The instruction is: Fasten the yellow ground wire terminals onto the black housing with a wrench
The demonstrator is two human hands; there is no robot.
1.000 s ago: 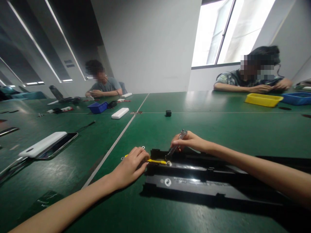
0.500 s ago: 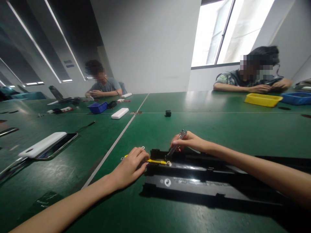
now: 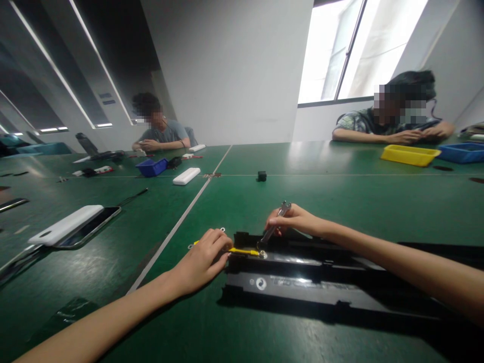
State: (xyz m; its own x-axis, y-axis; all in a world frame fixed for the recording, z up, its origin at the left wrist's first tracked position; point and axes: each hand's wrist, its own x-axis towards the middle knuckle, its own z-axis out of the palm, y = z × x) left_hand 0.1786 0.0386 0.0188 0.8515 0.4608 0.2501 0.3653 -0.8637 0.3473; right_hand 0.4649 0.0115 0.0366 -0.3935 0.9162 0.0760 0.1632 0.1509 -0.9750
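Note:
A long black channel-shaped housing (image 3: 317, 287) lies on the green table, running off toward the right. My left hand (image 3: 206, 259) is closed on a yellow cable (image 3: 245, 251) at the housing's left end. Metal ring terminals (image 3: 223, 230) show beyond its fingers. The cable's right end meets a small nut (image 3: 263, 254) on the housing. Held slanted in my right hand (image 3: 289, 222) is a silver wrench (image 3: 278, 221), its open jaw upward. The wrench's lower end is down beside the nut; whether it grips the nut I cannot tell.
A small black block (image 3: 261, 176) stands beyond my hands. To the left lie a white power bank (image 3: 71, 222) and a phone (image 3: 93, 229). A yellow bin (image 3: 410, 155) and blue bins stand farther back. Two people sit across the table.
The wrench's top has shifted very slightly to the right in my right hand. My left hand, the cable and the housing look unmoved.

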